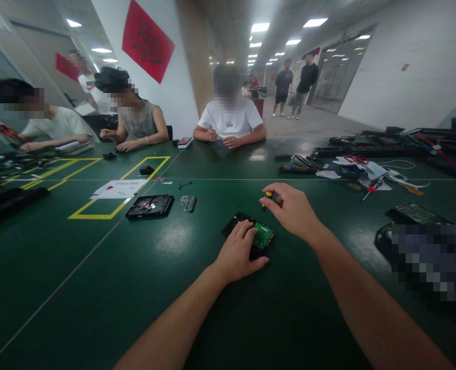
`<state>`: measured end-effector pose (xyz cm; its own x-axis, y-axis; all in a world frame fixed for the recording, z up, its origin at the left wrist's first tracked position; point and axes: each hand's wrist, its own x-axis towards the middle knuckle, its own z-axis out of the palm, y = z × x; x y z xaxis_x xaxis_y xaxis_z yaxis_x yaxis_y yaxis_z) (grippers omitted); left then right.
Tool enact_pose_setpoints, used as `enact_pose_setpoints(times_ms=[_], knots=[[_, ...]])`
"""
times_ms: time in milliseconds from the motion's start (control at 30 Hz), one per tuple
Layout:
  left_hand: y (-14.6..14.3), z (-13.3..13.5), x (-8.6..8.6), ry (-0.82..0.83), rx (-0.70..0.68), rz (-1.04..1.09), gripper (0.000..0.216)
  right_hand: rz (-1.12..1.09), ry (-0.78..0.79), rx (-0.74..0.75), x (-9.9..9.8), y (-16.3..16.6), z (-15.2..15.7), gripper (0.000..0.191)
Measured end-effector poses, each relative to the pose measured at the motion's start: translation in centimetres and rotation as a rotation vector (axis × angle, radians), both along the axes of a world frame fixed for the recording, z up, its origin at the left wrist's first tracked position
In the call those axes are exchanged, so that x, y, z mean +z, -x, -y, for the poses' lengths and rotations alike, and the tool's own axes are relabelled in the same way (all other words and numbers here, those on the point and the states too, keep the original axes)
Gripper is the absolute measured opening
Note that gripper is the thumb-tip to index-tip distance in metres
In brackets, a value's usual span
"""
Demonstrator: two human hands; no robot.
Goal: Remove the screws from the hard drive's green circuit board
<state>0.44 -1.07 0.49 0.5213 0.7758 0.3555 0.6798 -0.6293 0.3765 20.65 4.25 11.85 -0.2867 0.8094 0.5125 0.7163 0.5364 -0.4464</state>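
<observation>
My left hand (235, 254) rests over a black hard drive (231, 224) on the green table, its fingers across the top and its thumb along the near side. Part of the drive is hidden under that hand. A green circuit board (265, 235) shows on the drive's upper face, right of my fingers. Above and right of the drive, my right hand (295, 210) pinches a short yellow-and-black screwdriver (269, 195). The tool points down and looks apart from the drive; its tip is hard to make out.
Left of the drive lie a second black drive case (150, 207) and a loose circuit board (188, 203). A paper sheet (119, 188) lies by yellow tape. Cables, tools and a red-handled screwdriver (371, 189) are at right. A person in white (230, 121) sits opposite; others sit at left.
</observation>
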Motion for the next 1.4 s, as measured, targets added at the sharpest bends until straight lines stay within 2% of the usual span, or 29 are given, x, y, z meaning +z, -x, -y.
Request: enact_pose_setpoints(times_ms=[100, 167, 367, 500, 700, 933, 1133, 1300, 1400], knots=[[0.0, 0.0, -0.1, -0.005, 0.001, 0.002, 0.078, -0.065, 0.073, 0.029, 0.0, -0.3, 0.3, 0.025], [0.0, 0.0, -0.1, -0.001, 0.008, 0.005, 0.078, -0.098, 0.093, 0.027, 0.0, -0.3, 0.3, 0.023], [0.1, 0.2, 0.0, 0.008, 0.003, -0.032, 0.077, -0.086, 0.041, 0.065, -0.3, 0.7, 0.7, 0.019], [0.0, 0.1, -0.2, 0.003, 0.0, -0.043, 0.079, -0.158, 0.047, -0.007, -0.6, 1.0, 0.8, 0.021], [0.0, 0.1, -0.1, 0.015, -0.003, -0.034, 0.077, -0.066, -0.064, -0.007, -0.5, 0.7, 0.4, 0.01], [0.0, 0.1, 0.1, -0.005, -0.009, -0.077, 0.073, -0.09, -0.023, 0.034, -0.7, 0.9, 0.2, 0.024], [0.0, 0.1, 0.3, 0.011, -0.017, -0.071, 0.072, 0.021, -0.081, 0.039, -0.2, 1.0, 0.5, 0.011], [0.0, 0.1, 0.2, 0.011, -0.021, -0.066, 0.071, -0.061, -0.009, -0.005, -0.3, 1.3, 0.7, 0.027], [0.0, 0.1, 0.1, 0.017, -0.019, -0.049, 0.072, -0.066, -0.009, 0.013, -0.6, 1.3, 0.5, 0.025]])
